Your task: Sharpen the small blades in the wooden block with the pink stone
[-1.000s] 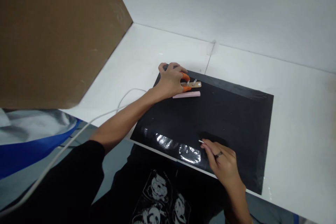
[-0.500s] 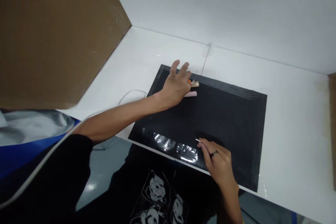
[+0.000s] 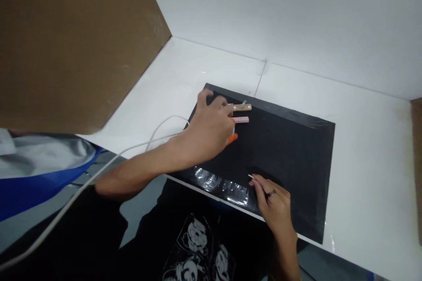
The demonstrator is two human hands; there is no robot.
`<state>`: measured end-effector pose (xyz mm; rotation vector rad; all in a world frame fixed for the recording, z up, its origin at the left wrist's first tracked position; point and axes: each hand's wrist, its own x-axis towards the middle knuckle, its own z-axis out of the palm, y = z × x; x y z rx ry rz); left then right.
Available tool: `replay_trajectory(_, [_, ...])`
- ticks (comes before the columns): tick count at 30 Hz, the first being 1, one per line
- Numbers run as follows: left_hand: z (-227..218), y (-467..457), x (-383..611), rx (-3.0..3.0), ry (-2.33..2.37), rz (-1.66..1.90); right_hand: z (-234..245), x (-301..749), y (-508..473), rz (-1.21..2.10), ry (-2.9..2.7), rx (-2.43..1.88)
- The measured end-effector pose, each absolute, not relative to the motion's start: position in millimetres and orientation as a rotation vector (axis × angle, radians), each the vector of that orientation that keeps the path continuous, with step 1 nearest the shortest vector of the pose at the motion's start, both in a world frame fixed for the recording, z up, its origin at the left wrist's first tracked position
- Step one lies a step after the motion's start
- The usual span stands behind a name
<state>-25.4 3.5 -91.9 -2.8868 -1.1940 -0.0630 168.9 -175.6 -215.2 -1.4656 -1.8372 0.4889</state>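
My left hand (image 3: 206, 134) hovers over the near left part of a black mat (image 3: 290, 149), fingers curled round a small orange-tipped tool (image 3: 232, 137); the hand is slightly blurred. Just beyond it on the mat lie a small wooden piece with a metal pin (image 3: 243, 107) and a short pink stick (image 3: 242, 120). My right hand (image 3: 275, 206), wearing a ring, rests at the mat's near edge and pinches a thin white stick (image 3: 252, 177) whose tip touches the mat.
The mat lies on a white table (image 3: 369, 149) with white walls behind. A brown cardboard panel (image 3: 72, 39) stands at the left. A white cable (image 3: 132, 147) runs from the mat's left side toward me. My black printed shirt is below.
My left hand has drawn back from the wooden piece toward me, now carrying the orange-tipped tool. The wooden piece and pink stick stay on the mat. My right hand has hardly moved.
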Motion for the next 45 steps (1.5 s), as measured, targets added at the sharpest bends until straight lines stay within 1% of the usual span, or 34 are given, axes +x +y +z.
replay_trajectory(4, [-119, -36, -31, -2.881, -1.172, 0.019, -220, 169, -178, 0.527, -1.788, -1.500])
replay_trajectory(8, [-155, -65, -27, -2.804, -1.284, -0.211, -222, 167, -178, 0.541, -1.763, -1.531])
replay_trajectory(11, [-170, -73, -26, -2.770, -1.443, -0.364, -222, 166, -178, 0.529, -1.740, -1.556])
replay_trajectory(16, [-180, -80, -29, -2.786, -1.731, -0.541, -224, 164, -176, 0.511, -1.697, -1.582])
replay_trajectory(20, [-186, -85, -33, -2.786, -1.864, -0.631, -224, 163, -175, 0.529, -1.668, -1.589])
replay_trajectory(28, [-194, -90, -44, -2.845, -1.883, -0.724, -226, 165, -175, 0.533, -1.639, -1.638])
replay_trajectory(33, [-201, -87, -42, -2.802, -1.955, -0.858, -228, 167, -176, 0.518, -1.624, -1.669])
replay_trajectory(39, [-209, -88, -34, -2.698, -1.987, -0.937, -230, 170, -179, 0.576, -1.588, -1.742])
replay_trajectory(45, [-213, -98, -30, -2.645, -2.008, -0.922, -232, 173, -183, 0.578, -1.536, -1.828])
